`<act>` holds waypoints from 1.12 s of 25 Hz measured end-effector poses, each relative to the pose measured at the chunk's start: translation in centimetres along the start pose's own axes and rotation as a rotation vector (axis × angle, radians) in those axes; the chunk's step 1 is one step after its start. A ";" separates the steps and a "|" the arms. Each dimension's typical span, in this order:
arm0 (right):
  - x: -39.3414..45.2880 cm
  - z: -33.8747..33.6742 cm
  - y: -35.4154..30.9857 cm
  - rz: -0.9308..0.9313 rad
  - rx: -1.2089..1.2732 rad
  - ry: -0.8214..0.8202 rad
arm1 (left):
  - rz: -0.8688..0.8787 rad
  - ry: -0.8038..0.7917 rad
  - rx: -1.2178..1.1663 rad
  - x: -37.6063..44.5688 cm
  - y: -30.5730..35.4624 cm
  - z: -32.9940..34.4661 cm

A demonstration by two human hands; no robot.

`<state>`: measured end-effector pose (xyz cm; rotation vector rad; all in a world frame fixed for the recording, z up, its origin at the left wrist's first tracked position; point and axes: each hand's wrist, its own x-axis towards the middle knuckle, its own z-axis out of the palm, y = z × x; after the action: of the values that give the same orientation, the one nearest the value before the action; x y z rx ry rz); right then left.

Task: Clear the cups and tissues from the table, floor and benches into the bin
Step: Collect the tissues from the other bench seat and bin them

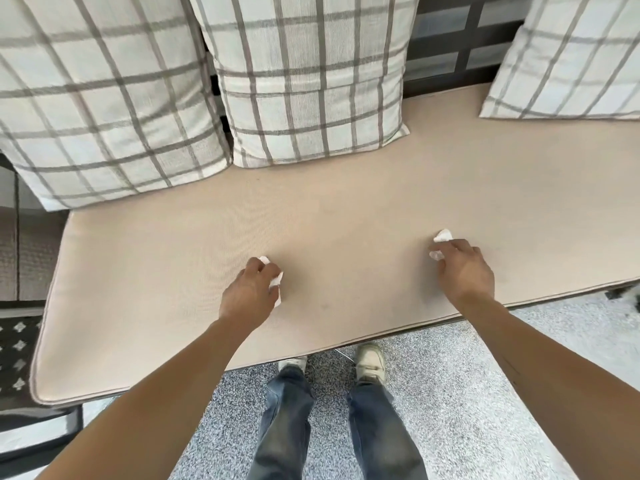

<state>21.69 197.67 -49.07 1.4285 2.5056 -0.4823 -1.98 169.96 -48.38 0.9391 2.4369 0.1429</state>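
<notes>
I stand over a beige bench cushion (346, 209). My left hand (250, 293) rests on the cushion with its fingers curled around a crumpled white tissue (276, 279); bits of it stick out past the fingers. My right hand (464, 268) is further right on the cushion, closed on another white tissue (442, 235) that pokes out above the fingertips. No cup and no bin are in view.
Three checked pillows lean at the back of the bench: two on the left (104, 98) (304, 77), one at the right (568, 57). A dark slatted backrest (450, 39) shows between them. My legs and shoes (370, 362) stand on speckled grey floor (485, 393).
</notes>
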 end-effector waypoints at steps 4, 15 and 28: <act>-1.3 -0.8 -2.1 -0.080 0.146 -0.044 | -0.014 0.050 -0.162 -0.3 0.1 -0.9; -10.7 -15.9 -18.4 -0.265 0.616 0.115 | 0.036 0.267 -0.723 -6.9 4.5 -18.7; -18.9 -29.3 -26.1 -0.764 0.537 0.181 | -0.006 0.738 -0.746 -21.1 4.5 -28.8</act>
<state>7.93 181.59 -11.03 0.5658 3.1766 -1.2790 -0.65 162.04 -13.32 0.5733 2.6253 1.5015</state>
